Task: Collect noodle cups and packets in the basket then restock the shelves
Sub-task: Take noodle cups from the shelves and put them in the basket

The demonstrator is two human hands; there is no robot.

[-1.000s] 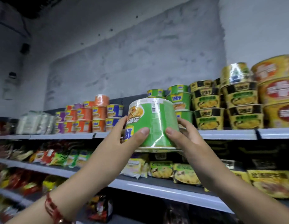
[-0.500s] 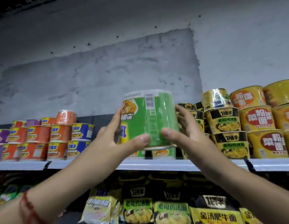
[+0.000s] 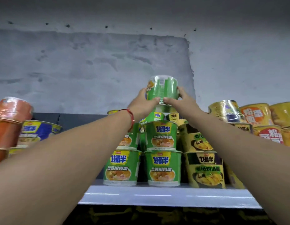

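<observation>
A green noodle cup (image 3: 163, 87) is held high above the top shelf (image 3: 167, 196). My left hand (image 3: 143, 103) grips its left side and my right hand (image 3: 180, 99) grips its right side, thumbs meeting under its front. It hovers over the back stack of green cups (image 3: 160, 135), just above or touching the topmost one. Two more green cups (image 3: 163, 168) stand at the shelf's front. No basket is in view.
Black-and-yellow cups (image 3: 204, 169) stand right of the green stacks, with yellow and orange cups (image 3: 256, 116) further right. Blue (image 3: 38, 130) and orange cups (image 3: 9, 120) sit to the left. A grey wall rises behind. Dark packets fill the shelf below.
Both hands have lifted the green cup up and away, from chest height in front of the shelf to above the back green stack. The view has tilted upward and closer.
</observation>
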